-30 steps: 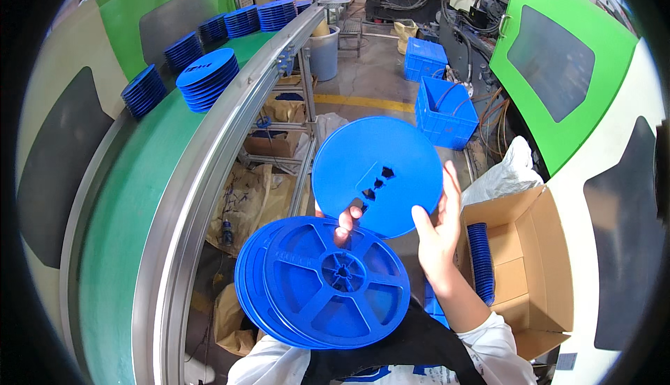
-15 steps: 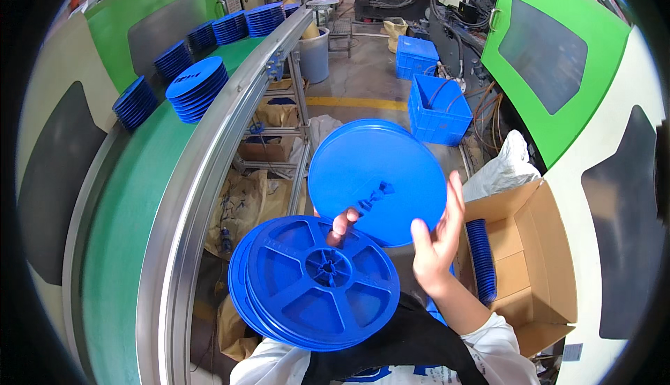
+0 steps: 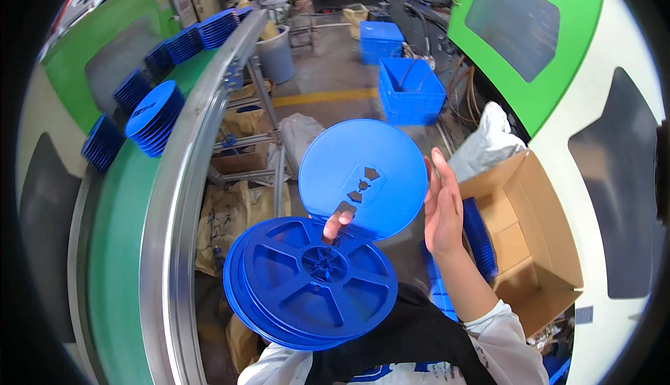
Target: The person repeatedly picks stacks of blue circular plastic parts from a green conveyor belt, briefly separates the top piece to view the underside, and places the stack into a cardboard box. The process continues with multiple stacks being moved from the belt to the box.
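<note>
A smooth round blue reel flange (image 3: 328, 169) stands tilted up in front of me, with cut-outs near its centre. Below it, against my body, is a stack of blue spoked reel flanges (image 3: 286, 293). Of my left hand (image 3: 338, 224), only a finger or two shows, bent over where the smooth flange meets the stack; the rest is hidden behind the blue parts, and it grips them there. My right hand (image 3: 444, 210) is beside the smooth flange's right rim, fingers stretched and apart, closed on nothing. Whether its fingertips touch the rim is unclear.
Left, a green conveyor belt (image 3: 115, 259) with a metal rail (image 3: 183, 204) carries several stacks of blue flanges (image 3: 155, 116). At right, an open cardboard box (image 3: 551, 228) holds a row of blue flanges (image 3: 479, 238). Ahead are blue crates (image 3: 412, 99) and a white sack (image 3: 488, 137).
The view has shifted right. My right hand has loosened from the smooth flange, its fingers straighter. The second rim behind that flange no longer shows, and its centre cut-outs are clearer.
</note>
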Motion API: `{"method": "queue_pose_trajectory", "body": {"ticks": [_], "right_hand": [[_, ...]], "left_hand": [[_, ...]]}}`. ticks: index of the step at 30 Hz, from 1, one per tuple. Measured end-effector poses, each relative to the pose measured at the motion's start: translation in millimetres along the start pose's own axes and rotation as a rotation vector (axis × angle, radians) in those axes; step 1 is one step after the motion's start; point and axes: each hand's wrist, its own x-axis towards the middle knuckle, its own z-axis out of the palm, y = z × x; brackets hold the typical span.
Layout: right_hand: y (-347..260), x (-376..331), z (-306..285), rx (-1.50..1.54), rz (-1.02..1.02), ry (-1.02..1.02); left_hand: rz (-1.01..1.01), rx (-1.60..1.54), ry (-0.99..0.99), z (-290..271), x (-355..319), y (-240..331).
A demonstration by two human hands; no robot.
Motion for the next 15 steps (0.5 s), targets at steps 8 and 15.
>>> {"method": "queue_pose_trajectory", "body": {"ticks": [8,15], "right_hand": [[9,-41,-81,-0.247,0.478,-0.003],[69,-179,-154,-0.084,0.634,0.335]], "left_hand": [[-0.484,0.025,0.136,-24,46,-46],[-0.665,0.486,0.07,-37,50,-130]]}}
